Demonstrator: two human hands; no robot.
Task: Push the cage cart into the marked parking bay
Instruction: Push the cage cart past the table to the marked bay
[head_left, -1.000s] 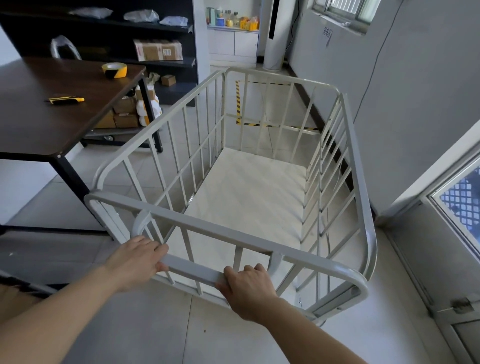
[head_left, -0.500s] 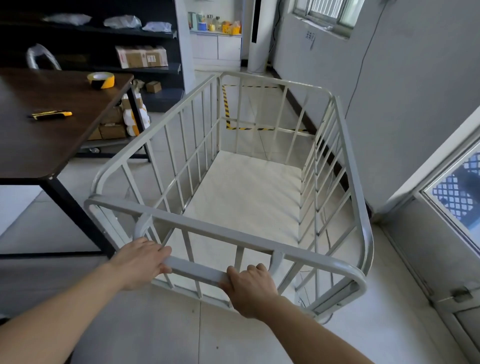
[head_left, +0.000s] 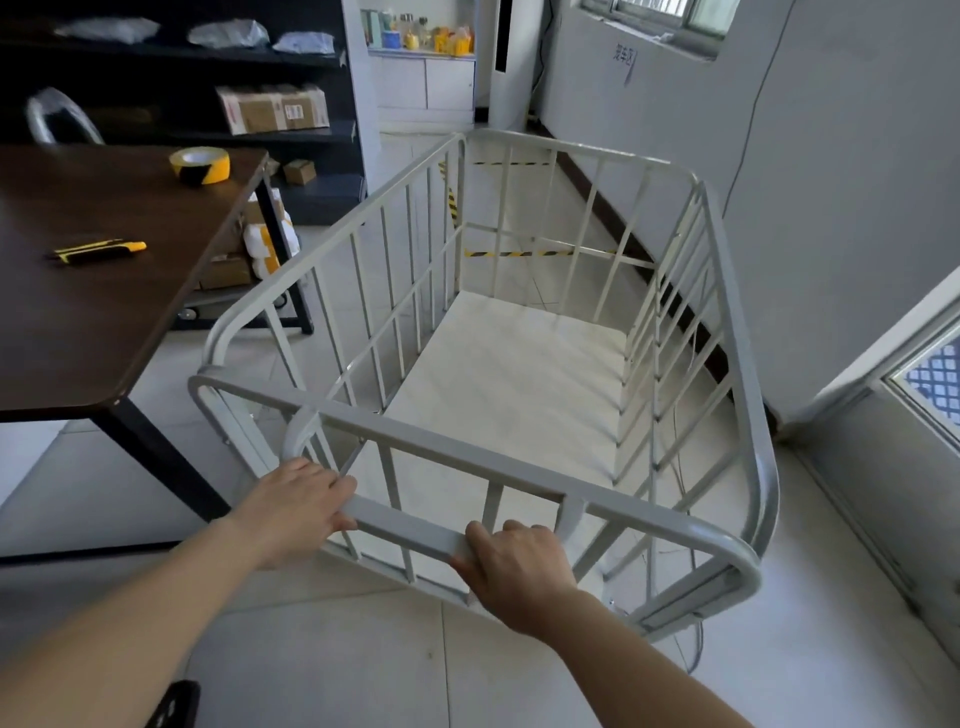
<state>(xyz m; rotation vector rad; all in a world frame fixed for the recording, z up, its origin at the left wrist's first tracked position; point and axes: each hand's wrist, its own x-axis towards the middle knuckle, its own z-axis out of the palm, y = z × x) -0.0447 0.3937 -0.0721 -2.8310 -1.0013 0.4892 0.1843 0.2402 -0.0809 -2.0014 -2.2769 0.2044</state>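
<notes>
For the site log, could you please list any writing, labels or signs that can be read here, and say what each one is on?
Nothing can be quoted with confidence.
Paper sign on the wall by the window: a few handwritten characters, too blurred to read.
Shipping labels on the cardboard boxes on the dark shelf: too small to read.
Jars and bottles on the white cabinet: any labels are illegible.
Cage cart, tape roll: no text seen.

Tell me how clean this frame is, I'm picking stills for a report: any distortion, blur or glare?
Head view: wide-angle bending curves the cart rails and the table edge; daylight from the upper-right window washes out the cart floor; the hands on the handle look sharp; the wall sign is too small to read.
</notes>
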